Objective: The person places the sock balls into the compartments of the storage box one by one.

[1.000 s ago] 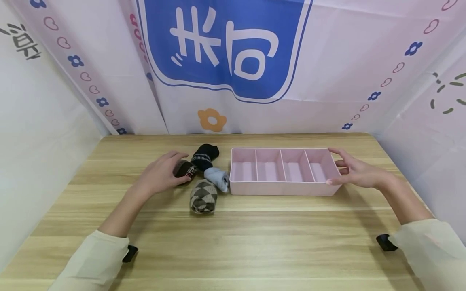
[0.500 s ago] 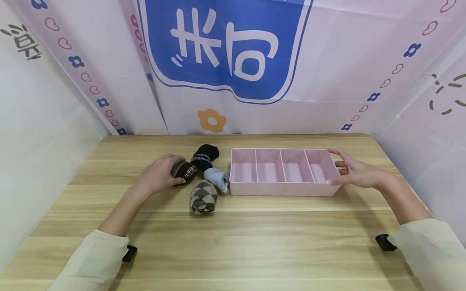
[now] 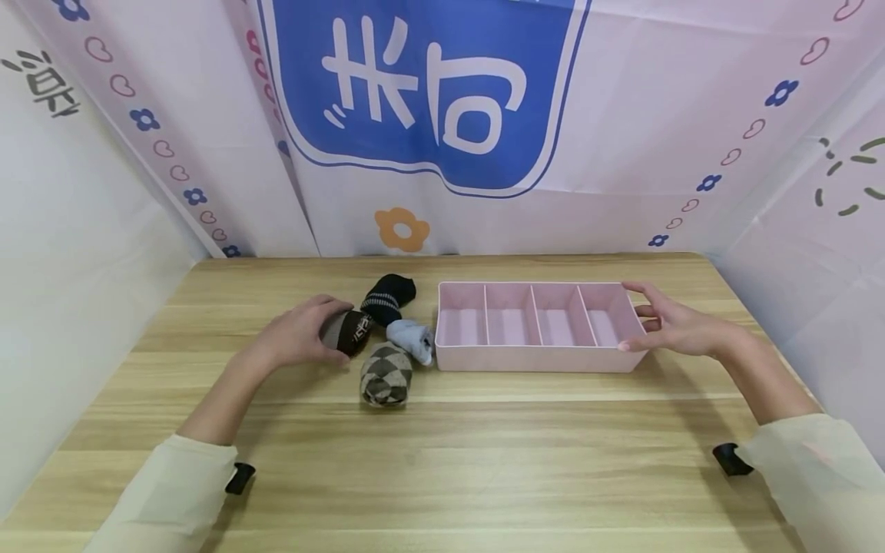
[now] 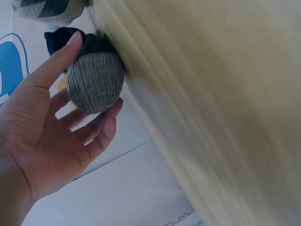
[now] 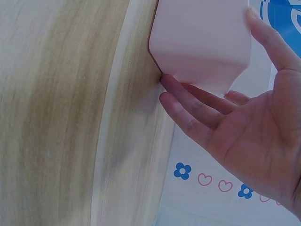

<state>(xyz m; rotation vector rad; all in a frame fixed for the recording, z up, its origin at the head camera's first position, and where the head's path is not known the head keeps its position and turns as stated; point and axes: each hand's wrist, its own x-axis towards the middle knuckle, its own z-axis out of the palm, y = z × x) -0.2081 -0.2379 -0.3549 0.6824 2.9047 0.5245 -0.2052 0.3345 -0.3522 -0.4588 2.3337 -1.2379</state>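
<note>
A rolled grey-and-black sock (image 3: 351, 332) with pale lettering lies on the table in the head view. My left hand (image 3: 300, 336) is spread loosely around its left end, thumb on the near side and fingers on the far side. In the left wrist view the sock's ribbed grey end (image 4: 95, 84) faces my palm. My right hand (image 3: 681, 326) holds the right end of a pink four-compartment organizer box (image 3: 539, 359), thumb at the near corner, index finger at the far corner. The right wrist view shows other fingers under the box's end wall (image 5: 202, 35).
Beside the lettered sock lie a black rolled sock (image 3: 389, 298), a light blue one (image 3: 412, 340) and a checkered one (image 3: 386, 375). The blue one sits right by the box's left wall. A printed cloth (image 3: 622, 153) hangs behind the wooden table (image 3: 484, 461).
My left hand has drawn back a little to the left, its thumb moving toward me, baring more of the lettered sock. The right hand and the box have stayed in place.
</note>
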